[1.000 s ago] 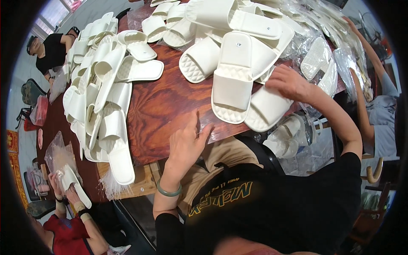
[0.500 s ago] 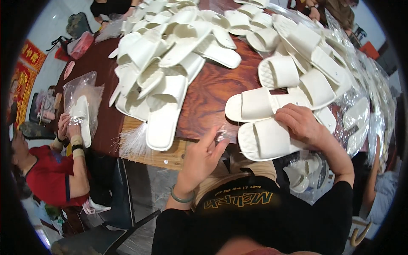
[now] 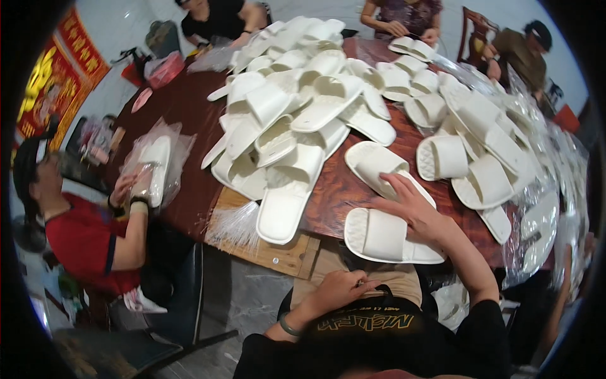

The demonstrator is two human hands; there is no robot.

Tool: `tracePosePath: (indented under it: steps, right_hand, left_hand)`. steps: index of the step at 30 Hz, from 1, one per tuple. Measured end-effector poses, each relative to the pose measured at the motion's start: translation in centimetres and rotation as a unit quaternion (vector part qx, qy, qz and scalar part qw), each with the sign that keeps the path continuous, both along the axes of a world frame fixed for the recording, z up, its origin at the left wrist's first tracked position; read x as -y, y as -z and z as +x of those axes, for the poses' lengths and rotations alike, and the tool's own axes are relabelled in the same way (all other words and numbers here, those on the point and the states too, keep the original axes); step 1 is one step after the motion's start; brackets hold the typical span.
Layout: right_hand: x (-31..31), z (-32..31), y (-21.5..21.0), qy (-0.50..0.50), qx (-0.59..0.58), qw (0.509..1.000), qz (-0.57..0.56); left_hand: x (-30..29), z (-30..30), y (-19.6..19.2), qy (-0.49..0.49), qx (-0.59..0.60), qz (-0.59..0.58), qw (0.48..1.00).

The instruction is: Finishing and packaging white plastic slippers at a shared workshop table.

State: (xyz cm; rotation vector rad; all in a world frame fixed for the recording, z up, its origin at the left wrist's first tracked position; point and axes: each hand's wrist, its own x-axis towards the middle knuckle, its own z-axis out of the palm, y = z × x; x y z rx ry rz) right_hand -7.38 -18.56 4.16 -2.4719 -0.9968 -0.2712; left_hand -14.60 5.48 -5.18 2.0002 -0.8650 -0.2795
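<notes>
We see the right hand (image 3: 411,211), three o'clock, spread unclenched across far slipper (image 3: 374,163) and near slipper (image 3: 385,235), probably steadying both; left hand (image 3: 341,290), five o'clock, curled, grip we can't tell.

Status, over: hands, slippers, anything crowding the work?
Right hand spread over two white slippers at table edge. Left hand over lap. Left slipper pile, right slipper pile flank them.
</notes>
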Motion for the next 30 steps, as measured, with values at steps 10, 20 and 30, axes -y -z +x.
tracePosePath:
  steps: [10,20,30]
  right_hand:
    - [2.0,4.0,0.1,-0.131,0.026,0.977,-0.168]
    - [1.1,10.3,4.6,0.110,0.002,0.993,-0.030]
    - [1.7,4.7,2.2,0.224,0.040,0.948,-0.222]
  left_hand:
    - [2.4,0.7,0.1,-0.105,-0.285,-0.142,0.942]
    - [1.4,2.3,-0.7,-0.145,-0.297,-0.276,0.902]
    - [1.1,6.2,-4.9,-0.220,-0.177,-0.109,0.953]
